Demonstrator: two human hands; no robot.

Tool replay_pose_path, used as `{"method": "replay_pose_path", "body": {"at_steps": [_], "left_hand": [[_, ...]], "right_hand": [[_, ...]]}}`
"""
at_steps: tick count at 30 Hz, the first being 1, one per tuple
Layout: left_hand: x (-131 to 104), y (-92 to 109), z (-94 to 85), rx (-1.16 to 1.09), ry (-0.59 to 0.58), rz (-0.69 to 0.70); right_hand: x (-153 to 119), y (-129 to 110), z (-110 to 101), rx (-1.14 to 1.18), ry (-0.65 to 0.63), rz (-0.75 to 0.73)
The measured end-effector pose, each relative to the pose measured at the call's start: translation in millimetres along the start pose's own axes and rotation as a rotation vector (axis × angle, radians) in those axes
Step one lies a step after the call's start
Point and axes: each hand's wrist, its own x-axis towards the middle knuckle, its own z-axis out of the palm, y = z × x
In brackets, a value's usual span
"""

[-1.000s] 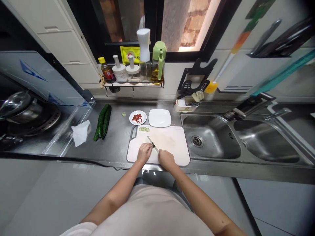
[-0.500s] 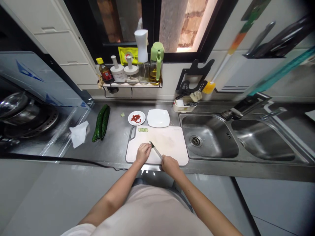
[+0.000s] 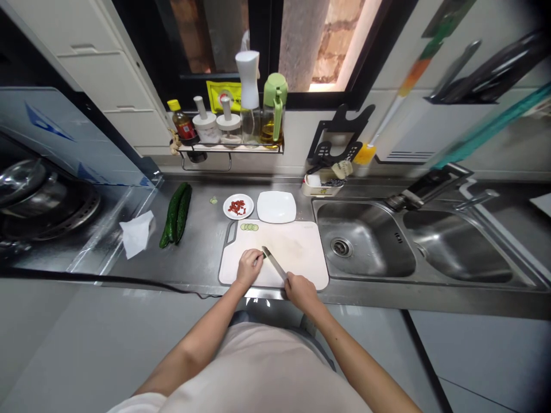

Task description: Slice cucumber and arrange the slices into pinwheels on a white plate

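On the white cutting board (image 3: 301, 246), my left hand (image 3: 249, 267) is closed on a small dark green piece, seemingly cucumber, mostly hidden by the fingers. My right hand (image 3: 301, 290) grips the handle of a knife (image 3: 275, 264), whose blade points up and left, its tip beside the left fingertips. A short row of cucumber slices (image 3: 249, 227) lies at the board's upper left. Behind the board stand a small white plate (image 3: 227, 213) with red pieces (image 3: 237, 207) and a bare white square plate (image 3: 276, 207).
Whole cucumbers (image 3: 176, 215) and a white tissue (image 3: 136, 234) lie on the left of the counter. A double sink (image 3: 370, 241) is at the right. A rack of bottles (image 3: 232, 149) hangs behind, and a pot (image 3: 30, 189) sits at far left.
The knife blade has shifted slightly away from the piece at my left fingertips, and my right hand has moved a little to the right. My left hand stays closed in nearly the same place.
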Motion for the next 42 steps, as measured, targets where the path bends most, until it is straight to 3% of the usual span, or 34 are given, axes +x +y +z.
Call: {"method": "replay_pose_path", "body": {"at_steps": [9,16,23,25,28,32,35,38,42], "left_hand": [[1,1,-1.7,0.005,0.019,-0.025],[1,4,-4.9,-0.009,0.024,-0.039],[6,11,-7.8,-0.065,0.277,-0.371],[11,15,-11.7,-0.07,0.289,-0.407],[22,25,-21.2,0.014,0.173,-0.336],[38,41,-32.3,0.159,-0.137,-0.183],[48,50,-34.5,0.199,-0.296,-0.107],[55,56,-32.9,0.188,-0.395,-0.071],[59,60,-29.0,0.145,-0.434,-0.079]], "right_hand": [[-3,-5,-7,-0.039,0.025,0.013],[-4,0,-7,0.042,0.138,0.02],[-3,2,-9,0.03,0.148,0.03],[-3,1,-10,-0.007,0.162,0.027],[-2,2,-10,-0.07,0.194,0.008],[-1,8,-7,-0.132,0.226,-0.051],[-2,14,-4,-0.151,0.244,-0.09],[-4,20,-3,-0.147,0.26,-0.104],[-4,25,-3,-0.139,0.263,-0.091]]}}
